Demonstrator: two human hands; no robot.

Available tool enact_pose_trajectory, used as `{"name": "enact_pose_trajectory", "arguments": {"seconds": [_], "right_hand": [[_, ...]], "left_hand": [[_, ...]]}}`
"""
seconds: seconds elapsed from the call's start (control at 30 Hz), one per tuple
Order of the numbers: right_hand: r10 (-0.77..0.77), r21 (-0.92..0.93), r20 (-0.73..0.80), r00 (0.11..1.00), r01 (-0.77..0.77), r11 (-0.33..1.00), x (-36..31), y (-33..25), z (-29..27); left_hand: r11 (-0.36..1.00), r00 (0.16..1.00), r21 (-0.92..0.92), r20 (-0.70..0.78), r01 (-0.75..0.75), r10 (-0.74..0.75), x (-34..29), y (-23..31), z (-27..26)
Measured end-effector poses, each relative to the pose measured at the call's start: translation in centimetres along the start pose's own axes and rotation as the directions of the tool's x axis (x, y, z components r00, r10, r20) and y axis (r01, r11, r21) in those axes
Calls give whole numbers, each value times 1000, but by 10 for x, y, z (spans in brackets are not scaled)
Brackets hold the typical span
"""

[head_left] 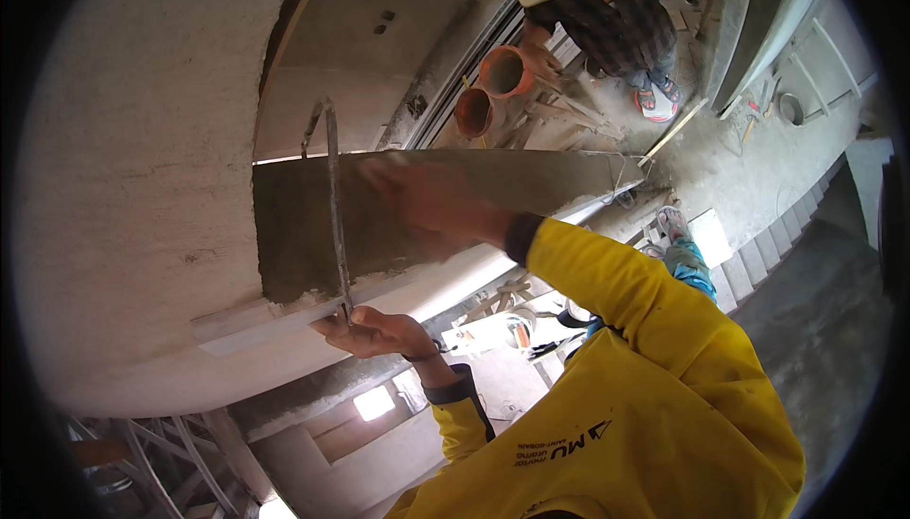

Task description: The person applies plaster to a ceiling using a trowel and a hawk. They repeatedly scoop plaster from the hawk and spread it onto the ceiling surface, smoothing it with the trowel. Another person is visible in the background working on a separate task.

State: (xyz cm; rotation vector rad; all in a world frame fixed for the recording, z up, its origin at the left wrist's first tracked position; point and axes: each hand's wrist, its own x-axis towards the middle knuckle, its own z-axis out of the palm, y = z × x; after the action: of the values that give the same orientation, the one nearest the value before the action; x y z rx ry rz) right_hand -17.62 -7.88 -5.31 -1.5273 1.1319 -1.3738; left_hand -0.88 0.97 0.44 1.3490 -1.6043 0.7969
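Note:
A bent metal rod (336, 206) stands across a band of dark, damp-looking mortar (294, 225), its top hooking over the band's far edge. My left hand (379, 334) is closed around the rod's lower end, beside the band's near edge. Over the middle of the mortar, my right hand (436, 201) is smeared by motion. Its fingers cannot be made out, nor can anything in them. Ragged mortar runs along the near edge, above a pale strip (246, 325) on the wall.
A pale plastered wall (142, 187) fills the left. Beyond the band, a person in a checked shirt (607, 21) stands by two orange buckets (505, 72). Another person's foot and blue trousers (690, 263) show at right, near steps (758, 263). A long wooden strip (673, 130) slants nearby.

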Motion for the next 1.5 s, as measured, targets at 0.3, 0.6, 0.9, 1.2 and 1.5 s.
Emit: {"name": "enact_pose_trajectory", "arguments": {"seconds": [0.3, 0.6, 0.9, 1.2, 1.5], "right_hand": [[-373, -288, -202, 906, 309, 906, 3, 20, 21], [69, -296, -10, 998, -69, 953, -58, 129, 29], [-99, -209, -40, 994, 89, 974, -20, 48, 38], [501, 10, 58, 864, -502, 865, -90, 205, 50], [224, -84, -14, 975, -224, 971, -87, 93, 24]], "left_hand": [[1000, 999, -2, 33, 5, -5, 2, 11, 2], [1000, 1000, 21, 12, -21, 21, 3, 8, -3], [996, 997, -59, 34, 71, -69, -3, -5, -4], [1000, 1000, -29, 1, -9, 9, 4, 2, 4], [1000, 999, -6, -40, -21, 21, -3, -16, 2]]}}
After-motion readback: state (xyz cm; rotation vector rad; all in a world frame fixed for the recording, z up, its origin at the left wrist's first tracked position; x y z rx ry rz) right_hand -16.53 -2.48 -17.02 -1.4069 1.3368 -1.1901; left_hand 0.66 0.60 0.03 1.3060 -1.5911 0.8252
